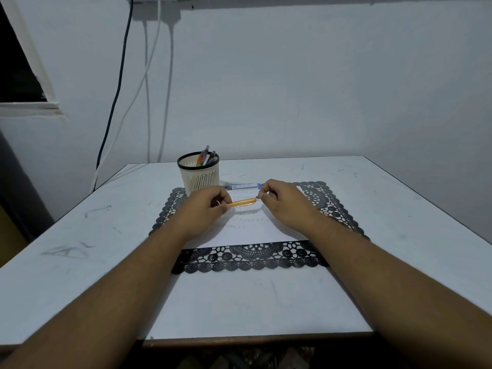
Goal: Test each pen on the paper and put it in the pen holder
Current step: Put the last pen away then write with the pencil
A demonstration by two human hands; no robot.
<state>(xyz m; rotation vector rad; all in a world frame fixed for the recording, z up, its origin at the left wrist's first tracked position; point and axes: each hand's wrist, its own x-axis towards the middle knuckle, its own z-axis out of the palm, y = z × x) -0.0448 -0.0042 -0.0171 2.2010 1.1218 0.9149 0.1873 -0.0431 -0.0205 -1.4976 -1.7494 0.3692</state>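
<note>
Two hands work above the middle of the desk (399, 198), both over the one sheet of white paper (255, 233); between them they hold a single amber, see-through pen (243, 202), lying nearly level and raised just clear of the sheet. The left hand (205, 209) has its grip clamped on the pen's left end, fingers curled round the barrel; the right hand (282, 201) pinches the dark tip at the pen's right end between thumb and fingertips, its grip likewise closed on the pen.

The paper lies on one black lace placemat (250, 258), whose scalloped border shows on all sides; faint rows of small pen marks run across the sheet below the hands.

One cream, slotted pen holder (199, 175) with a dark rim stands upright at the placemat's far left corner, just behind the left hand; it carries several pens (205, 157) — about four tops show, one of them orange, though the exact count is hard to make out. Just right of the holder, at the far edge of the paper, lies one clear pen with a blue cap (243, 186), flat and pointing along the desk's far edge; its right end is just beside the right hand's fingers.

On the wall behind the desk's far left corner hang three cables (149, 102) — one dark, two white.
</note>
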